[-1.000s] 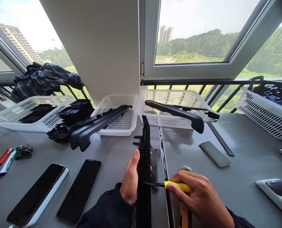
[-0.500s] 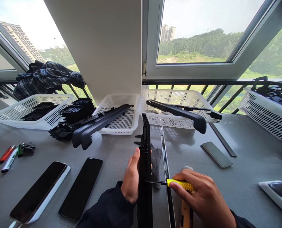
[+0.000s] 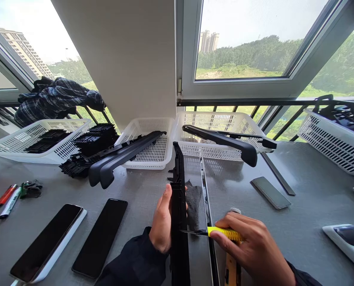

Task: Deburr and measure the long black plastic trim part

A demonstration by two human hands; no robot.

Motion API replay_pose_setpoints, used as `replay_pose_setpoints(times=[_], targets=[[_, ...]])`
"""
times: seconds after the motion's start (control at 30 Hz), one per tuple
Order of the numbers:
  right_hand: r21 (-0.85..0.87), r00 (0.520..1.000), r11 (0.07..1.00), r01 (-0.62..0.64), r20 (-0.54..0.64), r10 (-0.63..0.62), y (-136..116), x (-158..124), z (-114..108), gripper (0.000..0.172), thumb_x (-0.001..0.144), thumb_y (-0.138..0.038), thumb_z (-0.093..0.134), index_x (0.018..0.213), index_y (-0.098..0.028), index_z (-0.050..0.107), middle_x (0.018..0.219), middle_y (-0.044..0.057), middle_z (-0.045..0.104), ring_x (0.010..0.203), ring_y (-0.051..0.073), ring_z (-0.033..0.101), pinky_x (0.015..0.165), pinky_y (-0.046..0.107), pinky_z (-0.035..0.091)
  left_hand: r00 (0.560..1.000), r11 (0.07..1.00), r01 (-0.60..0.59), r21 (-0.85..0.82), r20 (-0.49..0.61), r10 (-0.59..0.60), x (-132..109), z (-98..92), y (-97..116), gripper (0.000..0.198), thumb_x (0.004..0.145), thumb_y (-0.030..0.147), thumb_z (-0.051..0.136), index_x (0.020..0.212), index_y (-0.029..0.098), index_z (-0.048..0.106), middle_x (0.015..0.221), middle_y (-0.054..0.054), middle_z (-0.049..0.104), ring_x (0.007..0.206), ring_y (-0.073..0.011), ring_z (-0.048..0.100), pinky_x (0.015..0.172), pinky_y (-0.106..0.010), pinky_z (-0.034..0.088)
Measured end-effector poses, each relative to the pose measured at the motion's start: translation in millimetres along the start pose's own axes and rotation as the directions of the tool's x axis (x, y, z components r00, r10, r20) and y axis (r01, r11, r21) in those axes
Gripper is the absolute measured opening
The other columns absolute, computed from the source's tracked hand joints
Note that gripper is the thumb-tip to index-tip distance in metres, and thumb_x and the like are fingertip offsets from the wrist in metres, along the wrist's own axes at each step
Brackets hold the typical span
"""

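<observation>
My left hand (image 3: 162, 222) is wrapped round a long black plastic part (image 3: 179, 206), its thumb along the left side and fingertips showing at the right edge. The part points away from me, with small prongs on its left near the far end. In my right hand (image 3: 250, 244) is a yellow-handled utility knife (image 3: 224, 233), its thin blade reaching left to the black part's right side. Whether the blade cuts in cannot be made out. A narrow shiny metal strip (image 3: 206, 198) and a grey cloth (image 3: 194, 200) lie beside the part. Under my right hand is an orange-brown tool (image 3: 231, 270).
White baskets (image 3: 147, 163) line the back, with long black handle-like parts (image 3: 129, 153) and stacked black pieces (image 3: 95, 139) resting on or by them. Two phones (image 3: 101, 238) (image 3: 47, 242) lie left, markers (image 3: 10, 202) beyond. A grey flat object (image 3: 270, 192) and white device (image 3: 348, 240) lie right.
The black part's far end has tilted slightly left. The knife blade stays at its right side; both hands keep their grips. The whole view has shifted a little.
</observation>
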State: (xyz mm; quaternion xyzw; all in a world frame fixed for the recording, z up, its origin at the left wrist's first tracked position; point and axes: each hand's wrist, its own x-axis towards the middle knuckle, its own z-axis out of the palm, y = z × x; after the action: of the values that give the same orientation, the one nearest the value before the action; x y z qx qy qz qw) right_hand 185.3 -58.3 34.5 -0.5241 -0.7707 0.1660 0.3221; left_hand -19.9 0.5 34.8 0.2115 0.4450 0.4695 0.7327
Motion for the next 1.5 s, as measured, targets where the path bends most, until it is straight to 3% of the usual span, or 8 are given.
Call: replay_pose_setpoints(times=[0.13, 0.3, 0.4, 0.67, 0.87, 1.0, 1.13, 1.5], targets=[[-0.005, 0.999, 1.0, -0.027, -0.044, 0.027, 2, -3, 1, 0.044, 0.105, -0.054, 0.058, 0.077, -0.024, 0.073, 0.064, -0.001, 0.068, 0.056, 0.014, 0.065, 0.056, 0.026, 0.048, 0.999, 0.999, 0.032, -0.031, 0.04, -0.031, -1, 1.8, 1, 0.07, 0.072, 0.081, 0.077, 0.099, 0.016, 0.074, 0.074, 0.001, 0.054, 0.06, -0.01, 0.046, 0.053, -0.022, 0.039], [0.0, 0.986, 0.994, -0.107, -0.126, 0.106, 5, -4, 1, 0.043, 0.105, -0.055, 0.058, 0.079, -0.025, 0.075, 0.068, -0.001, 0.072, 0.059, 0.015, 0.069, 0.058, 0.026, 0.049, 0.975, 0.991, 0.124, -0.053, 0.191, -0.112, -3, 4.9, 0, 0.063, 0.072, 0.075, 0.079, 0.093, 0.016, 0.073, 0.078, 0.001, 0.052, 0.063, -0.009, 0.043, 0.055, -0.02, 0.037], [-0.011, 0.975, 0.99, -0.141, -0.175, 0.137, 7, -2, -1, 0.043, 0.104, -0.057, 0.059, 0.079, -0.026, 0.075, 0.069, 0.0, 0.075, 0.059, 0.016, 0.071, 0.058, 0.026, 0.049, 0.972, 0.988, 0.153, 0.011, 0.177, -0.152, -4, 5.5, -4, 0.058, 0.077, 0.07, 0.077, 0.097, 0.015, 0.075, 0.082, -0.001, 0.055, 0.066, -0.0103, 0.047, 0.057, -0.021, 0.04], [0.015, 0.985, 0.992, -0.126, -0.113, 0.127, 7, -3, -6, 0.042, 0.104, -0.052, 0.06, 0.076, -0.025, 0.075, 0.066, -0.002, 0.073, 0.057, 0.014, 0.069, 0.057, 0.025, 0.049, 0.993, 0.989, 0.093, 0.117, 0.059, -0.1, -2, 4.0, -6, 0.06, 0.074, 0.069, 0.08, 0.1, 0.016, 0.076, 0.083, -0.001, 0.059, 0.066, -0.0119, 0.054, 0.056, -0.022, 0.043], [0.024, 0.985, 0.99, -0.136, -0.104, 0.138, 7, -2, -5, 0.04, 0.103, -0.053, 0.061, 0.078, -0.025, 0.075, 0.069, -0.003, 0.074, 0.061, 0.014, 0.07, 0.06, 0.023, 0.05, 0.989, 0.989, 0.103, 0.106, 0.095, -0.113, -3, 5.5, -4, 0.062, 0.075, 0.072, 0.078, 0.101, 0.015, 0.074, 0.082, 0.0, 0.058, 0.065, -0.0109, 0.052, 0.055, -0.022, 0.042], [-0.007, 0.97, 0.986, -0.164, -0.182, 0.161, 9, 1, -6, 0.042, 0.102, -0.057, 0.061, 0.078, -0.027, 0.076, 0.069, -0.004, 0.075, 0.059, 0.013, 0.07, 0.059, 0.024, 0.049, 0.973, 0.978, 0.166, 0.128, 0.14, -0.183, -5, 4.3, -7, 0.063, 0.079, 0.075, 0.073, 0.101, 0.015, 0.073, 0.084, -0.001, 0.059, 0.065, -0.0099, 0.051, 0.056, -0.021, 0.04], [-0.019, 0.957, 0.981, -0.193, -0.226, 0.184, 11, -1, -7, 0.042, 0.102, -0.058, 0.061, 0.079, -0.027, 0.077, 0.071, -0.003, 0.077, 0.06, 0.014, 0.071, 0.059, 0.024, 0.049, 0.966, 0.976, 0.154, 0.156, 0.183, -0.181, -5, 1.6, -11, 0.058, 0.082, 0.072, 0.073, 0.1, 0.017, 0.072, 0.086, -0.002, 0.061, 0.065, -0.0103, 0.052, 0.054, -0.021, 0.037], [-0.004, 0.996, 0.997, -0.083, 0.026, 0.083, 1, -1, 0, 0.049, 0.105, -0.057, 0.055, 0.073, -0.024, 0.072, 0.063, -0.001, 0.069, 0.056, 0.014, 0.066, 0.056, 0.024, 0.047, 0.995, 0.996, 0.062, 0.07, 0.08, -0.067, -1, 3.9, -5, 0.066, 0.069, 0.075, 0.082, 0.096, 0.015, 0.072, 0.08, 0.001, 0.057, 0.06, -0.0087, 0.048, 0.051, -0.021, 0.038]])
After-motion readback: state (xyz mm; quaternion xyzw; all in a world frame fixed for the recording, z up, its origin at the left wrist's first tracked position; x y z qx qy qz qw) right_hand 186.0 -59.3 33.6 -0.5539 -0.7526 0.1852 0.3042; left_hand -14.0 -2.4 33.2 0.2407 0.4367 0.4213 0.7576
